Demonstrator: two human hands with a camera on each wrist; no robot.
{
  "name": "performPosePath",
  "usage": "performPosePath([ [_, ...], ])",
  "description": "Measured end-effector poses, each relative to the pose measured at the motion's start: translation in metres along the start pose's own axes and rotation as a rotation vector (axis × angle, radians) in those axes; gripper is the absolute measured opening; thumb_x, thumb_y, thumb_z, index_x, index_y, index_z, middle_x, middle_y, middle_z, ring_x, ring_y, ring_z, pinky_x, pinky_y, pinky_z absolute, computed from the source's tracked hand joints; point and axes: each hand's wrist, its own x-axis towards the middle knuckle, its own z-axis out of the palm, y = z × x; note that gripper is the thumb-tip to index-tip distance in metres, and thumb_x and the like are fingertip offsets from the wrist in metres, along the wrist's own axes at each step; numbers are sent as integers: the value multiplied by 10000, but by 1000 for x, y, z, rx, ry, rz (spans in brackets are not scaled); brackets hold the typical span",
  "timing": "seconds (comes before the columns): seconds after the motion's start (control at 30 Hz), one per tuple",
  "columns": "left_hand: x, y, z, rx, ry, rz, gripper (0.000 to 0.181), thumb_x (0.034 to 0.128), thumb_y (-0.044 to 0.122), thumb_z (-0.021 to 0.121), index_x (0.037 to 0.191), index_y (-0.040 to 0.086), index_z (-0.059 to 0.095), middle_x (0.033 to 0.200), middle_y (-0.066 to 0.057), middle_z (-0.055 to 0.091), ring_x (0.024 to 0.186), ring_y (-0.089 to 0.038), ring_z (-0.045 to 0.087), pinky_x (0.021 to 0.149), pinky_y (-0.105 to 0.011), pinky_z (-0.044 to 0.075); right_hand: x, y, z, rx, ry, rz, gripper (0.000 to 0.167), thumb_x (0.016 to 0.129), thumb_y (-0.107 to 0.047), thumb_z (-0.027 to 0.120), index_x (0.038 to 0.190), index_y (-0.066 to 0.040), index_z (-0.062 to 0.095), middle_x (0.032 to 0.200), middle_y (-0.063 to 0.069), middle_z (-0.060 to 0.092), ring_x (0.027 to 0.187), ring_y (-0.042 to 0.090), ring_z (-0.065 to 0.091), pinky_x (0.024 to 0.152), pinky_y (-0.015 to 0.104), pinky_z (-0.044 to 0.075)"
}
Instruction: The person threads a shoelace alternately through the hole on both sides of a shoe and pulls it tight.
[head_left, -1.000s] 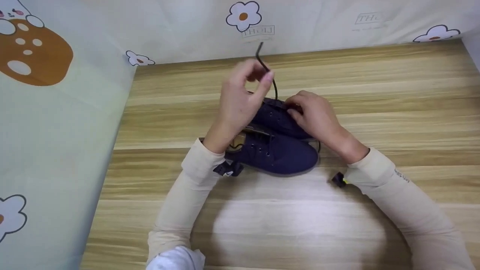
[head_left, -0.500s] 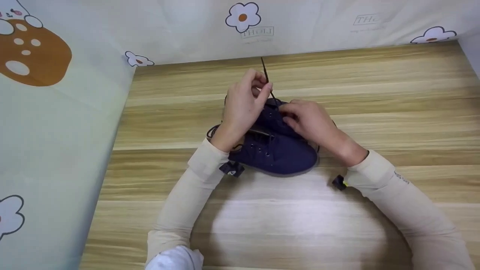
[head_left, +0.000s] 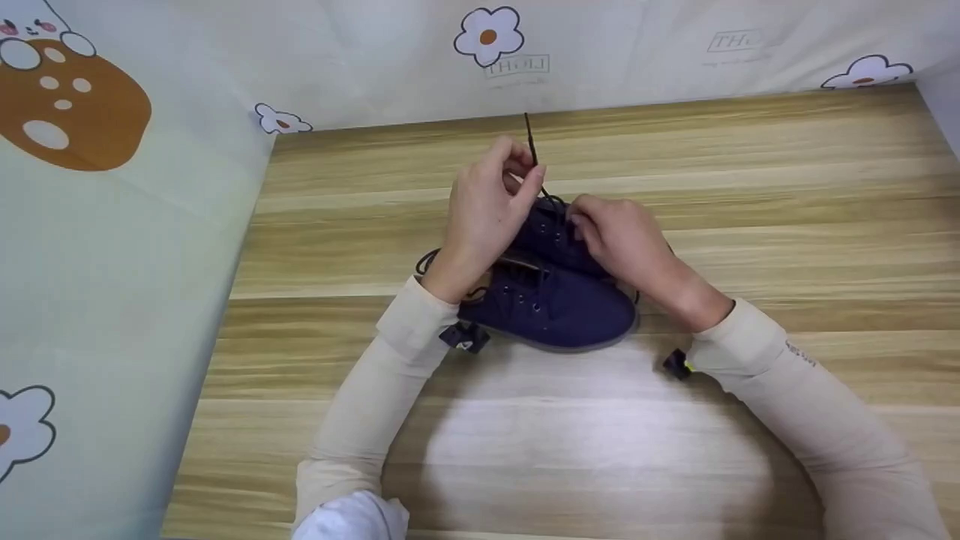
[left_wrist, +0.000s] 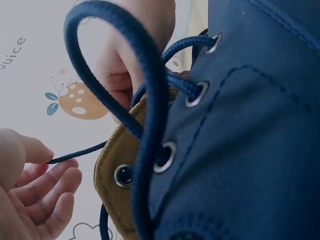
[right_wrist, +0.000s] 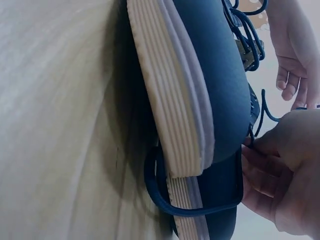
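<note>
Two navy canvas lace-up shoes lie side by side: the near shoe and the far shoe. Above the far shoe, my left hand pinches a dark shoelace between thumb and finger, its free end pointing up past the fingers. My right hand is at that shoe's eyelets, thumb and forefinger pinching the lace close to the upper, as the right wrist view shows. The near shoe's eyelets, tan tongue and looped lace fill the left wrist view. The hands partly hide the far shoe.
Both shoes stand on a wood-grain tabletop. A pale sheet with flower prints rises behind and to the left. In the right wrist view, a lace loop hangs around the toe side.
My left hand has come down towards the far shoe, with the lace end lower. My right hand moved in to the eyelets, then drew slightly right; a small lace loop now shows between the hands.
</note>
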Motion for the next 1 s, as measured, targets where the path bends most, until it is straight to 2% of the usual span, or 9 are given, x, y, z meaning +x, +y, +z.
performPosePath([
  [0.2,-1,0,-1,-7,11,-1,159,949,222,643,1000,73,620,911,-30,758,713,-105,702,666,-224,542,0,0,4,29,27,66,173,1044,-165,456,1050,-35,570,736,54,726,684,279,692,644,454,511],
  [0.4,-1,0,-1,-28,-6,-16,150,958,225,635,1007,84,622,923,-15,755,732,-95,702,685,-206,534,2,0,0,76,13,71,152,1027,-118,456,1116,-38,550,760,73,729,675,283,665,649,441,486],
  [0.47,-2,1,-1,-114,-21,0,147,977,198,613,1030,62,605,939,-41,751,738,-138,710,692,-227,552,3,1,-1,83,11,82,174,1003,-97,489,1156,-39,550,792,86,727,685,283,657,661,435,486],
  [0.6,-5,8,-4,-406,-27,60,141,1015,127,525,1086,5,525,916,-142,727,723,-267,718,704,-346,599,3,3,-1,82,-14,104,269,942,-83,586,1206,-35,571,838,107,715,723,288,652,699,435,492],
  [0.67,-8,15,-7,-552,13,109,133,1021,94,493,1088,-20,488,858,-188,702,692,-299,707,685,-397,605,4,4,-1,79,-42,108,296,915,-82,617,1206,-32,594,852,111,710,753,288,652,733,443,495],
  [0.77,-11,28,-16,-693,135,217,109,1014,31,476,1066,-64,458,764,-209,651,641,-263,682,621,-409,596,4,5,0,76,-77,107,307,894,-71,630,1196,-21,622,862,122,700,800,296,641,790,457,491],
  [0.9,-13,42,-31,-779,340,365,61,984,-83,450,1035,-114,437,716,-216,629,612,-205,659,574,-392,581,5,5,0,74,-87,112,295,895,-67,634,1186,-18,640,879,126,698,835,294,646,829,461,489],
  [1.0,-13,48,-42,-814,443,420,74,965,-140,417,1029,-105,429,723,-205,647,606,-206,667,587,-393,582,5,5,-1,75,-84,112,286,901,-70,637,1182,-18,646,879,126,701,827,291,650,830,461,494],
])
